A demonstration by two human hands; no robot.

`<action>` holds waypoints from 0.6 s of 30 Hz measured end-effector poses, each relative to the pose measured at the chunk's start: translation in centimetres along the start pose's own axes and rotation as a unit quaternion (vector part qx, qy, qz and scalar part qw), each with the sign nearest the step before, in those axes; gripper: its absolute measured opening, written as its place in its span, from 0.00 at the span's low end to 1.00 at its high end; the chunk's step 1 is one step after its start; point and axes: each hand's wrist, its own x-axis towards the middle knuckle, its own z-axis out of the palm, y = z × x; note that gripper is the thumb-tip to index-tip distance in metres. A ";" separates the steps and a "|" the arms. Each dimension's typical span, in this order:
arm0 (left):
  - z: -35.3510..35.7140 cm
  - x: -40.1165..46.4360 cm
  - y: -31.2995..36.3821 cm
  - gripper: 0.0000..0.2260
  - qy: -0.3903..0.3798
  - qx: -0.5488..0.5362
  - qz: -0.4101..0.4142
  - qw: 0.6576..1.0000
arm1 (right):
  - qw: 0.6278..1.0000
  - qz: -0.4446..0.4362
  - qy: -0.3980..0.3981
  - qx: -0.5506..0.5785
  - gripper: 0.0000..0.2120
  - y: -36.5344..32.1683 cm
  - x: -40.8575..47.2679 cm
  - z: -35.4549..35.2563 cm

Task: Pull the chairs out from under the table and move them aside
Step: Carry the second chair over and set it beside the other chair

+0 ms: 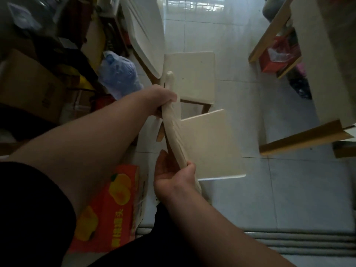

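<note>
A cream chair with a square seat (210, 145) stands on the white tile floor in front of me. My left hand (163, 100) grips the far end of its curved backrest (171, 135) and my right hand (173, 174) grips the near end. A second cream chair (192, 78) stands just beyond it, its seat nearly touching the first. A third chair's back (144, 35) leans at the upper left. The table (323, 60) with wooden legs is on the right; the chairs are out from under it.
Clutter lines the left side: a cardboard box (28, 87), a blue plastic bag (119, 74) and an orange fruit carton (109, 207). A red box (277, 56) and dark bags sit under the table. Open tile floor lies between the chairs and the table.
</note>
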 end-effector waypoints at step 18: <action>-4.4 -4.3 -9.6 0.30 -0.122 -0.089 0.059 0.987 | 0.935 0.140 -0.116 -0.303 0.33 1.9 1.4 -2.7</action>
